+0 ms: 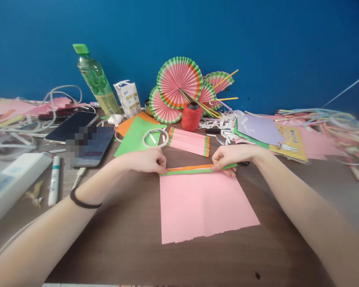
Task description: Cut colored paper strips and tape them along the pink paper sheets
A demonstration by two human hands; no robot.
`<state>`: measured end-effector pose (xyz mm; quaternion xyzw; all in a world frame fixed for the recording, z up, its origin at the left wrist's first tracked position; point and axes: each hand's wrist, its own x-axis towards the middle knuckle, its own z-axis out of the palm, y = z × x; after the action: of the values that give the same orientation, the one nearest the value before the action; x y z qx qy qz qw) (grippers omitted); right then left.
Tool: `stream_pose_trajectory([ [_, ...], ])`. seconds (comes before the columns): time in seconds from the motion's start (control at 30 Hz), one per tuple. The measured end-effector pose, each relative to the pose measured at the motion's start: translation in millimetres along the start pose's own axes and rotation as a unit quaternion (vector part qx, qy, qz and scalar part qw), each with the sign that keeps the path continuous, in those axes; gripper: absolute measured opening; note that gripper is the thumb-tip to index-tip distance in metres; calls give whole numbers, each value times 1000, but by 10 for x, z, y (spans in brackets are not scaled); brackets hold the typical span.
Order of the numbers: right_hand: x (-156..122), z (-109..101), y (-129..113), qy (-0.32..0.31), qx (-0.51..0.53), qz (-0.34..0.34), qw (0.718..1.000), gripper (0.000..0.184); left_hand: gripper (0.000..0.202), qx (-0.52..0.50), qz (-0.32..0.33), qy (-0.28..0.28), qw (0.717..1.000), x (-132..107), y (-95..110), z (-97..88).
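A pink paper sheet (203, 207) lies on the brown table with its torn edge toward me. Along its far edge run green and orange strips (191, 169). My left hand (151, 160) pinches the left end of this striped edge. Toward the right end, my right hand (227, 156) is closed on the same edge, thumb and forefinger on top and other fingers partly under it. Just beyond the hands lies a pleated pink paper (189, 141) with green and orange ends. A roll of tape (143, 139) rests on a green sheet (124, 149) near my left hand.
Finished paper fans (179, 79) lean against the blue wall behind a red thread spool (191, 117). A green bottle (95, 79), a carton (128, 97), phones (73, 125) and a marker (54, 181) stand or lie at left. Paper shreds (224, 121) and a purple sheet (259, 128) are at right.
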<state>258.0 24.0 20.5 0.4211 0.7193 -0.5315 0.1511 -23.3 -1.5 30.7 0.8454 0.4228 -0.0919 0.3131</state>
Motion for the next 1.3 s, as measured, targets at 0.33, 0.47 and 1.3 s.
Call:
stream_pose_trajectory([
  [0.33, -6, 8, -18, 13, -7, 17, 1000, 39, 19, -10, -10, 9, 1000, 10, 25, 14],
  [0.47, 8, 0, -2, 17, -11, 12, 1000, 38, 19, -13, -15, 9, 1000, 26, 3, 21],
  [1.3, 13, -8, 4, 8, 3, 11, 1000, 40, 20, -32, -41, -3, 999, 47, 24, -20],
])
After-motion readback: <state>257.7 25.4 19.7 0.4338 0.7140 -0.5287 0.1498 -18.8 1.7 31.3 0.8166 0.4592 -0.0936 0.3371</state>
